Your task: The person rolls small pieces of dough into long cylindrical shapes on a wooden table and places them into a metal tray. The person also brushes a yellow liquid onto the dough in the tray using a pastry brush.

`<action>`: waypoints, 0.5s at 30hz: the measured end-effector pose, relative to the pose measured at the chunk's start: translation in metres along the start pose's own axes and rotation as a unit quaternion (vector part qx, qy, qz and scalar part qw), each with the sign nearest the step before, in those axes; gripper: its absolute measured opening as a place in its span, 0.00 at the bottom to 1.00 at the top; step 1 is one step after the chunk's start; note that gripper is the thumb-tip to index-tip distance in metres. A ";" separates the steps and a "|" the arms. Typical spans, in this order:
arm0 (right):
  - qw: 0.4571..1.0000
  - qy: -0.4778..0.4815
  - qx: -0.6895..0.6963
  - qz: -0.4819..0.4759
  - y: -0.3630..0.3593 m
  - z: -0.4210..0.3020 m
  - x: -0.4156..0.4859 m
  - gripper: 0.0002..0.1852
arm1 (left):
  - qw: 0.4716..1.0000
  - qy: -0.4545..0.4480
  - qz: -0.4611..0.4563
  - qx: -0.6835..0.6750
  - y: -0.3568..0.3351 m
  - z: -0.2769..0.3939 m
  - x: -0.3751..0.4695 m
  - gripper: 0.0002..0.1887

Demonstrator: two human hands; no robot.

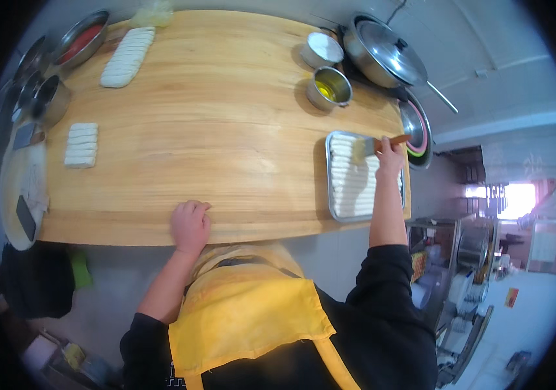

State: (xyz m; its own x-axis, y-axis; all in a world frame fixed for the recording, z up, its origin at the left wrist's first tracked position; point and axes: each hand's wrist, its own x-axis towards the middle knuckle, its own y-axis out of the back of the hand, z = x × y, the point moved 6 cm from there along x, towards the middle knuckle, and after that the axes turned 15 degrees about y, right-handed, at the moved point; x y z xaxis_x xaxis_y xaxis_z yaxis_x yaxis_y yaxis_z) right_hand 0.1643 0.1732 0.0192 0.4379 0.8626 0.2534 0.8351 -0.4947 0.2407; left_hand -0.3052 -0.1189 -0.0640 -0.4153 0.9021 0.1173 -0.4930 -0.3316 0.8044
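My right hand [391, 158] grips the wooden handle of a flat pastry brush [369, 146], its bristles over the upper part of a metal tray [329, 185]. Rows of white dough strips [351, 190] fill that tray, partly hidden by my forearm. My left hand [191, 225] rests on the front edge of the wooden table [239, 161], fingers curled, with nothing seen in it. Two groups of cut dough, a short one [81, 145] and a long one [128, 57], lie at the left. A metal pot with yellow oil [329, 88] stands behind the tray.
Beside the oil pot are a container of white powder [324, 48] and a large lidded pan [390, 51]. Nested bowls [417, 129] sit off the right edge. A bowl with red contents [82, 41], metal pots [51, 100] and a dough scraper [25, 135] are at the left.
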 end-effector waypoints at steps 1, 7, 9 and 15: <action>0.998 0.040 -0.033 -0.028 0.002 -0.011 0.009 0.12 | 1.000 0.001 0.001 -0.002 0.001 0.002 -0.001 0.11; 0.927 -0.058 0.365 -0.055 -0.079 -0.020 0.049 0.08 | 1.000 0.011 0.002 0.012 0.003 0.005 -0.001 0.10; 0.883 -0.127 0.444 -0.079 -0.116 -0.013 0.062 0.08 | 1.000 0.016 -0.001 0.020 0.002 0.004 -0.001 0.10; 0.876 -0.217 0.410 -0.130 -0.187 0.026 0.091 0.07 | 0.999 0.022 0.020 0.032 0.000 0.004 -0.003 0.10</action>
State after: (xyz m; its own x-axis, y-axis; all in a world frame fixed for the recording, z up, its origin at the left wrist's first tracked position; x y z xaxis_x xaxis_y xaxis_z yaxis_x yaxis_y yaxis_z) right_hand 0.0565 0.3468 -0.0271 0.1350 0.9818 -0.1333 0.8057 -0.1871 -0.5620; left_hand -0.3007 -0.1207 -0.0622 -0.4677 0.8751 0.1247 -0.4257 -0.3466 0.8359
